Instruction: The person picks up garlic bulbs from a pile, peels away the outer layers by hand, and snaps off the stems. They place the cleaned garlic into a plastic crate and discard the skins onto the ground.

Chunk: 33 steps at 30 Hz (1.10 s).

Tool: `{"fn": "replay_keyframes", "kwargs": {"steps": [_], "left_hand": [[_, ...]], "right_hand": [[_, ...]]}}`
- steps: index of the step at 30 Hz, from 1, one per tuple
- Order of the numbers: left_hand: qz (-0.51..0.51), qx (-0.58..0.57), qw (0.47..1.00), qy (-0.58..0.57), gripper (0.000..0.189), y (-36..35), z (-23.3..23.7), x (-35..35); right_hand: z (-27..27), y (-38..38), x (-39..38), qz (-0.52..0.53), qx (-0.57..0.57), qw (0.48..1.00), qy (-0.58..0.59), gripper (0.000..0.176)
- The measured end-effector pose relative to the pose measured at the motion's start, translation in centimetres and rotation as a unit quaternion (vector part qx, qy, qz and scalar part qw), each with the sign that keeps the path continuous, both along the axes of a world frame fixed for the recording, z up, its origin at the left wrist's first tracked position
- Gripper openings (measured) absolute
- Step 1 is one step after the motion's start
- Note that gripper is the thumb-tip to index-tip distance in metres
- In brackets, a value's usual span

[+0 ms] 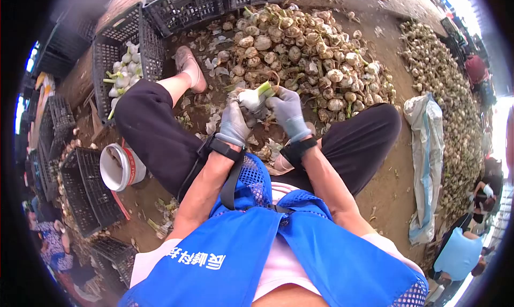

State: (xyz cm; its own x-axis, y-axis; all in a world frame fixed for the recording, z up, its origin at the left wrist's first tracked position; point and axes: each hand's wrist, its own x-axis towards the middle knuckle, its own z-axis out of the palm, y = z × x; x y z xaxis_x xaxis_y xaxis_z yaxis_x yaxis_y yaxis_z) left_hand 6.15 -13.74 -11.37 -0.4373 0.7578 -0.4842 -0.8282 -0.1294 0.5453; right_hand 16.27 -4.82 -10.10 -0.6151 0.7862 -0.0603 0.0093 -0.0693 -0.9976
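Note:
My left hand (pixel 234 122) in a grey glove is closed around a pale garlic bulb (pixel 251 98) with a short green stem. My right hand (pixel 289 110), also gloved, grips the same bulb from the right, near the stem end. Both hands are held between my knees, just in front of a big heap of unpeeled garlic bulbs (pixel 305 50) on the dirt ground. Loose papery skins lie scattered under my hands.
A black plastic crate (pixel 110 55) with cleaned white bulbs lies at my left, more crates (pixel 182 7) behind and stacked far left. A white bucket (pixel 120 168) sits by my left leg. A second garlic heap (pixel 444 93), a sack (pixel 428 162) and other people are at right.

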Motion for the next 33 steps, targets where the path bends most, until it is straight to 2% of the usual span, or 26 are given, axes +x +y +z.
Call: {"fn": "replay_keyframes", "kwargs": {"steps": [1,3,4,5,6,7,8,9,11,12,13,14,15,16,17,19,20,21,23,24,27,28,29,30,31,33], "left_hand": [[0.009,0.003,1.0,-0.004,0.031,-0.3,0.2,0.1],[-0.019,-0.096,0.988,0.115,0.04,-0.6,3.1,0.8],[-0.052,-0.059,0.989,0.128,0.055,-0.2,2.3,0.9],[-0.052,-0.055,0.989,0.123,0.055,0.0,2.1,1.2],[-0.069,-0.042,0.96,0.268,0.059,0.4,2.0,1.5],[-0.081,-0.029,0.909,0.408,0.063,0.7,1.9,1.7],[-0.061,-0.027,0.841,0.537,0.059,0.7,2.2,1.8],[-0.057,-0.025,0.842,0.536,0.059,0.6,2.6,2.0],[0.058,0.008,0.797,0.602,0.05,0.2,3.7,2.5],[-0.01,-0.021,0.885,0.464,0.043,0.1,2.3,1.7],[-0.01,-0.023,0.886,0.462,0.043,-0.2,2.1,1.3],[-0.027,0.001,0.962,0.272,0.042,-0.5,2.4,1.0],[-0.04,0.026,0.996,0.07,0.041,-0.8,2.4,0.5],[-0.122,0.128,0.984,-0.008,0.048,-1.0,-1.1,-1.0],[-0.12,0.128,0.984,-0.007,0.048,-0.9,0.1,-0.8],[-0.119,0.011,0.979,0.164,0.051,-0.9,3.5,0.0],[-0.054,-0.011,0.965,0.258,0.047,0.7,-2.5,-1.1],[-0.059,-0.011,0.964,0.26,0.047,0.7,-1.5,-0.9],[0.038,-0.01,0.91,0.413,0.031,0.9,0.6,0.4],[0.045,0.01,0.899,0.435,0.032,0.9,0.8,1.0],[-0.004,-0.037,0.892,0.45,0.029,0.7,0.4,1.2],[0.002,0.026,0.959,0.284,0.023,0.4,0.3,0.7],[0.0,0.022,0.959,0.284,0.023,0.2,0.6,0.5],[0.003,0.022,0.959,0.284,0.021,0.1,0.9,0.4],[0.007,0.022,0.959,0.283,0.019,0.1,1.3,0.2],[-0.027,0.039,0.964,0.261,0.027,-0.6,3.3,0.6]], "right_hand": [[0.7,0.1,0.8,0.034,-0.08,0.995,0.043,0.022],[3.5,-0.2,2.5,0.097,-0.291,0.948,0.089,0.027],[3.5,-0.6,2.9,0.101,-0.285,0.951,0.066,0.026],[3.5,-0.7,3.1,0.103,-0.277,0.954,0.045,0.025],[1.3,-0.5,3.2,0.171,0.045,0.983,0.047,0.025],[-0.4,0.3,3.7,0.171,0.05,0.983,0.044,0.025],[0.1,0.6,3.5,0.151,0.198,0.968,-0.006,0.025],[0.5,0.8,3.3,0.129,0.341,0.93,-0.055,0.025],[1.7,0.4,2.7,0.123,0.382,0.913,-0.067,0.025],[2.0,0.0,2.3,0.114,0.081,0.99,-0.009,0.024],[2.5,-0.3,2.0,0.093,-0.23,0.967,0.049,0.023],[3.2,-0.7,2.1,0.083,-0.08,0.993,-0.017,0.019],[3.0,-0.7,2.0,0.085,-0.081,0.993,-0.019,0.019],[2.7,-0.6,2.0,0.092,-0.14,0.986,-0.004,0.019],[2.5,-0.4,1.9,0.098,-0.199,0.975,0.011,0.019],[2.3,-0.1,2.2,0.133,-0.219,0.966,0.028,0.022],[2.3,-0.1,2.2,0.106,-0.176,0.979,-0.001,0.02],[2.3,0.0,2.3,0.076,-0.131,0.988,-0.029,0.018],[1.5,0.1,2.2,0.069,-0.148,0.986,-0.016,0.017],[0.5,0.1,1.9,0.046,-0.082,0.995,-0.032,0.017],[0.5,-0.6,1.2,0.031,0.029,0.998,-0.05,0.016],[1.1,-1.0,1.4,0.062,0.064,0.995,-0.042,0.015],[1.9,-1.3,1.5,0.092,0.1,0.99,-0.034,0.014],[2.9,-1.1,1.8,0.11,-0.04,0.991,-0.071,0.018],[2.7,0.0,1.9,0.056,0.044,0.993,-0.091,0.019],[2.1,4.1,2.6,-0.006,0.054,0.99,-0.13,0.015]]}}
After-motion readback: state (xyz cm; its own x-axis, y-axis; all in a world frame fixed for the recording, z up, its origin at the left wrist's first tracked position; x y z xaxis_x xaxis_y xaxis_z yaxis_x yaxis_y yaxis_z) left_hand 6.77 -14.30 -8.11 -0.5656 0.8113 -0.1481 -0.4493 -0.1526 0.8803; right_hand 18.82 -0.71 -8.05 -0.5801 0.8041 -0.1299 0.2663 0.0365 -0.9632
